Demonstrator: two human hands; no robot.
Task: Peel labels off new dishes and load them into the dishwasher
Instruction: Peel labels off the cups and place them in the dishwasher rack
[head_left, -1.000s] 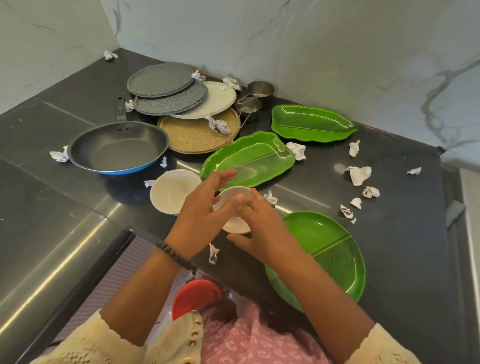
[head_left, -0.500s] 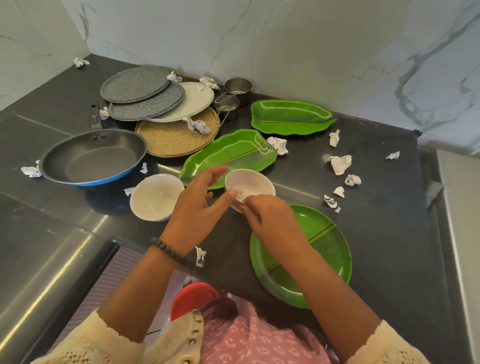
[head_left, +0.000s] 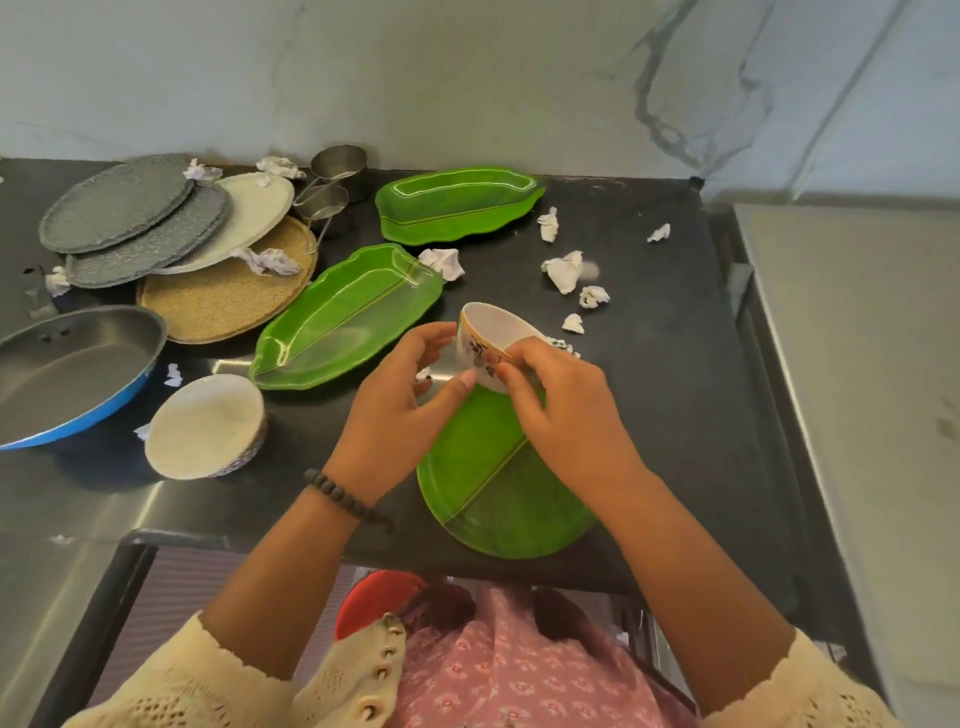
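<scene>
From the head view we see a small white bowl (head_left: 491, 340) held tilted on its side above the dark, glossy counter (head_left: 649, 415), its smooth inside facing away from us and its outer wall showing an orange rim band and a floral print. Our right hand (head_left: 563, 415) curls its fingers over the near side of the bowl, gripping it, while our left hand (head_left: 400, 410) steadies the other side, thumb tip pressed against the printed wall and fingers hooked at the rim. Directly beneath both hands lies a round green plate (head_left: 493, 493) moulded like a banana leaf, with a centre rib. Just beyond the left hand sits a long glossy leaf-shaped tray (head_left: 337, 322), and a second leaf tray (head_left: 457, 205) rests farther back. To the left of the left hand stands a second white bowl (head_left: 205, 426), upright, and beyond it a dark non-stick pan (head_left: 67, 374) with a blue outside. Crumpled paper scraps (head_left: 563, 270) lie scattered past the right hand.
</scene>
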